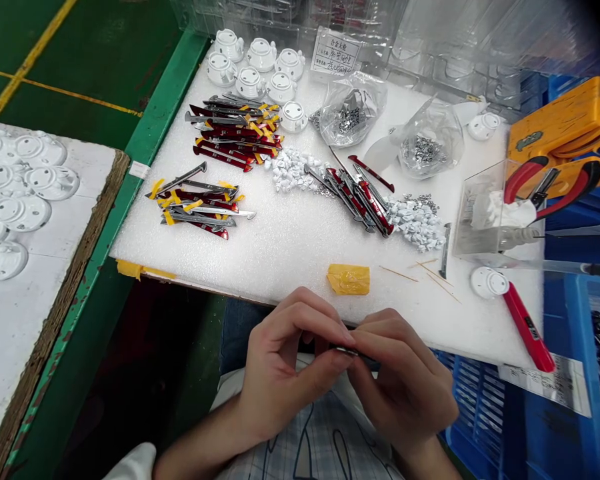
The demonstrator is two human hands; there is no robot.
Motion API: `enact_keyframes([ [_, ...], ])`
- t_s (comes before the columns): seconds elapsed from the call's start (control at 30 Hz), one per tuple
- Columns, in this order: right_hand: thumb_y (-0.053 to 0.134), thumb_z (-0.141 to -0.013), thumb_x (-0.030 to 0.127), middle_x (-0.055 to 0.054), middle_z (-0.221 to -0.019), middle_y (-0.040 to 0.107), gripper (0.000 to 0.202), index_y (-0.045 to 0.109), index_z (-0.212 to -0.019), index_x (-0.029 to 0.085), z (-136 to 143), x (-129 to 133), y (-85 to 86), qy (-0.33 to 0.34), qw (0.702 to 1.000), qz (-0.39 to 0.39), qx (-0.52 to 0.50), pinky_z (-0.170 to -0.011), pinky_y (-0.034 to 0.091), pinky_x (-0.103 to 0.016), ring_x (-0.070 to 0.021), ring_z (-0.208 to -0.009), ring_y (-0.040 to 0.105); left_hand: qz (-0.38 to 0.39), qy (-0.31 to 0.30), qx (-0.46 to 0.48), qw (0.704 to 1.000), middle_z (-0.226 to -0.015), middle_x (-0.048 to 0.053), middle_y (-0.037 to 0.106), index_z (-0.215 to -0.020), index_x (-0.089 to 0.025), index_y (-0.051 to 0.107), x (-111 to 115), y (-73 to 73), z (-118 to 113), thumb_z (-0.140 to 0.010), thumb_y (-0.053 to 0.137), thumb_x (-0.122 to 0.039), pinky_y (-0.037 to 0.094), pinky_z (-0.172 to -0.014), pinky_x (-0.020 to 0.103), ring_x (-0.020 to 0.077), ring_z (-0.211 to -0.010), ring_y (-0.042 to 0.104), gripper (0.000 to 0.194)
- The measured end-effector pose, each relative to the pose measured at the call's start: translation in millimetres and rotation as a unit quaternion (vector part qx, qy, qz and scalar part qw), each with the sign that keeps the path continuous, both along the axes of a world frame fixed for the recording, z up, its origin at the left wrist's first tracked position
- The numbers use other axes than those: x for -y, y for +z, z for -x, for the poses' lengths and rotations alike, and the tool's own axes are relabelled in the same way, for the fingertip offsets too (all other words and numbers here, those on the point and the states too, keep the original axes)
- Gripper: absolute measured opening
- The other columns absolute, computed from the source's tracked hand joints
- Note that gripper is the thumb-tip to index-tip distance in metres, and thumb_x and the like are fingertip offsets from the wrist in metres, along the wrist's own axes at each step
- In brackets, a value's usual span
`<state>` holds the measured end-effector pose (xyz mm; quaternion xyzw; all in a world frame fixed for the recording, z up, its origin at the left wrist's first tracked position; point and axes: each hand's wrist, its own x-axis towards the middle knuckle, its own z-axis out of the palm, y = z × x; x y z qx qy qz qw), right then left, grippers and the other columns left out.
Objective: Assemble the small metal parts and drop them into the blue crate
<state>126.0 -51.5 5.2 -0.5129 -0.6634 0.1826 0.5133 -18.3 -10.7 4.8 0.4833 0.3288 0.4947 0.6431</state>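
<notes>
My left hand [295,360] and my right hand [405,380] meet in front of the table's near edge, both closed. Their fingertips pinch a thin dark metal part [347,351], mostly covered by fingers, so its full shape is hidden. Just beyond the hands lies a yellow taped block [349,279] with a glossy wet-looking patch. Thin wooden sticks [437,277] rest to its right. Farther off is a loose pile of red and silver metal strips [363,193], beside small white pieces [417,223].
Yellow-taped strips [200,205] and a larger strip pile [235,133] lie left. White cup-like parts [250,83] stand behind. Plastic bags [353,110] hold small metal parts. At right are a clear box [480,213], pliers [580,187], a red-handled tool [530,327] and blue crates [560,427].
</notes>
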Motion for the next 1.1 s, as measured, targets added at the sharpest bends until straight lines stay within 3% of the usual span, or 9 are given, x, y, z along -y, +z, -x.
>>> enact_keyframes([
  [0.2,0.066,-0.098,0.005,-0.002,-0.080,0.071,0.014,0.072,-0.103,0.016,0,3,1.6,0.002,1.000,0.005,-0.002,-0.058,0.053,-0.029,-0.0132,-0.068,0.063,-0.005,-0.004,0.004,1.000,-0.086,0.000,0.072,-0.092,-0.026,0.079,1,-0.4,0,-0.102,0.080,-0.035,0.053,-0.067,0.020,0.0119,-0.075,0.064,0.013],
  [0.47,0.068,-0.092,0.000,-0.002,-0.083,0.073,0.027,0.074,-0.113,0.017,-2,6,4.1,0.005,1.000,0.016,-0.024,-0.057,0.053,-0.029,-0.0144,-0.069,0.064,-0.016,0.007,-0.003,1.000,-0.082,0.000,0.066,-0.087,-0.023,0.073,0,2.4,-1,-0.100,0.080,-0.027,0.052,-0.063,0.019,0.0117,-0.072,0.060,0.015],
  [0.6,0.072,-0.094,0.005,-0.001,-0.088,0.073,0.027,0.073,-0.116,0.021,-3,10,2.8,-0.025,0.986,0.063,-0.149,-0.063,0.054,-0.029,-0.0148,-0.076,0.065,-0.024,0.045,-0.042,0.998,-0.077,-0.002,0.062,-0.081,-0.022,0.066,-3,2.0,0,-0.091,0.075,-0.011,0.047,-0.059,0.020,0.0121,-0.068,0.057,0.017],
  [0.7,0.073,-0.101,0.021,0.001,-0.083,0.070,0.005,0.071,-0.104,0.025,-5,12,2.3,-0.042,0.956,0.118,-0.263,-0.064,0.053,-0.029,-0.0146,-0.075,0.063,-0.044,0.061,-0.076,0.994,-0.076,-0.002,0.062,-0.081,-0.023,0.065,-4,-1.0,3,-0.085,0.070,-0.005,0.045,-0.059,0.021,0.0120,-0.068,0.055,0.019],
  [0.77,0.073,-0.103,0.031,0.002,-0.083,0.069,0.005,0.071,-0.102,0.026,-6,12,1.7,-0.038,0.946,0.130,-0.294,-0.064,0.052,-0.029,-0.0147,-0.074,0.063,-0.048,0.053,-0.095,0.993,-0.077,-0.003,0.061,-0.081,-0.023,0.065,-5,-2.9,4,-0.084,0.069,-0.005,0.045,-0.060,0.021,0.0116,-0.068,0.055,0.019],
  [1.1,0.071,-0.104,0.028,0.001,-0.080,0.070,0.005,0.071,-0.101,0.025,-4,4,4.5,-0.049,0.973,0.074,-0.212,-0.060,0.051,-0.028,-0.0137,-0.068,0.061,-0.011,-0.012,-0.130,0.991,-0.077,-0.002,0.064,-0.080,-0.023,0.067,-3,-11.9,6,-0.085,0.068,-0.006,0.048,-0.061,0.021,0.0125,-0.068,0.059,0.018],
])
